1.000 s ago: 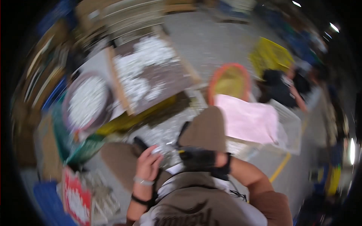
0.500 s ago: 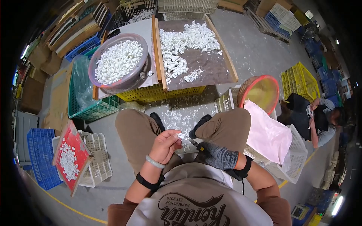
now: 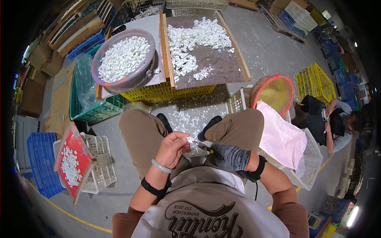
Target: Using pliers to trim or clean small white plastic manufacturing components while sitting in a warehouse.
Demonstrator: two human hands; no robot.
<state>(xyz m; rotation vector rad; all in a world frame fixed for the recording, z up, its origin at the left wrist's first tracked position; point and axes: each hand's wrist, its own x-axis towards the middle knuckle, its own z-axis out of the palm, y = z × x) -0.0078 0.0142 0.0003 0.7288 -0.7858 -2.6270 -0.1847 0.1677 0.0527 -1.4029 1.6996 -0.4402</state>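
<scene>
Bare, with a pale bangle and a black strap at the wrist, my left hand pinches a small white plastic piece between thumb and fingertips. My right hand, in a grey knitted glove, is wrapped round a slim dark hand tool with a yellow part; its exact kind is not clear. The tool's tip is right beside the white piece; whether they touch cannot be made out. Both hands are over my lap, between my knees. Beyond them, a heap of white pieces lies on a brown wood-edged board.
A round basket of white pieces stands left of the board. At lower left, a tilted red board holds more pieces. To the right are a red-rimmed basket and a pink cloth over a white crate. Another person sits far right.
The white piece and the tool's tip have come closer together. My left hand has turned slightly, its fingertips now a little higher. The whole view has shifted slightly.
</scene>
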